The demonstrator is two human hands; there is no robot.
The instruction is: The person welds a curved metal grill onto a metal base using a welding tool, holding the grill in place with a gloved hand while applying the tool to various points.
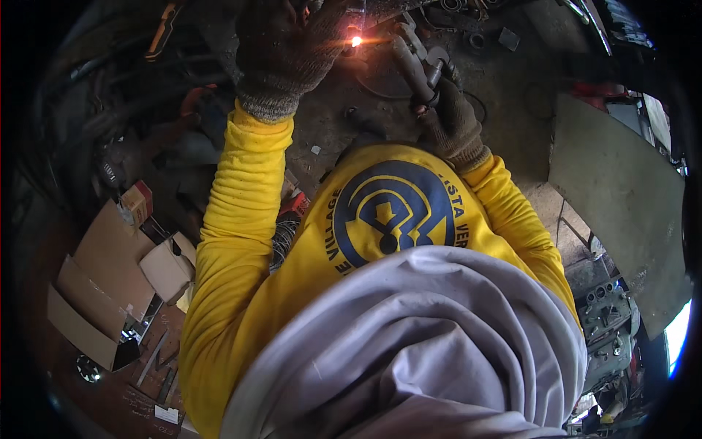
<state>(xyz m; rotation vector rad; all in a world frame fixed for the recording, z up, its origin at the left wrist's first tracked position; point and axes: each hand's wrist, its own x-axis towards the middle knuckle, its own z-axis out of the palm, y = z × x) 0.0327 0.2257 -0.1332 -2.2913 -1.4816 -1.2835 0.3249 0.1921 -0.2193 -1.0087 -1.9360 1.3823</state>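
A bright orange-white glowing spot (356, 42) burns on a dark metal piece at the top middle. My left hand (281, 55), in a dark knitted work glove, is just left of the glow, against or very near that metal. Its fingers blend into the dark and run toward the upper edge, so their grip is hidden. In a brown-grey glove, my right hand (455, 124) is closed around the lower end of a grey tubular torch (413, 69). The torch tilts up and left, with a side piece on its right; its head is right of the glow.
Cardboard boxes (102, 267) lie at the left, near an orange-and-black tool (162, 31) farther up. A large grey sheet panel (621, 197) stands at the right, above a metal engine part (607, 329). Metal parts (475, 40) and a thin cable (380, 94) lie on the floor ahead.
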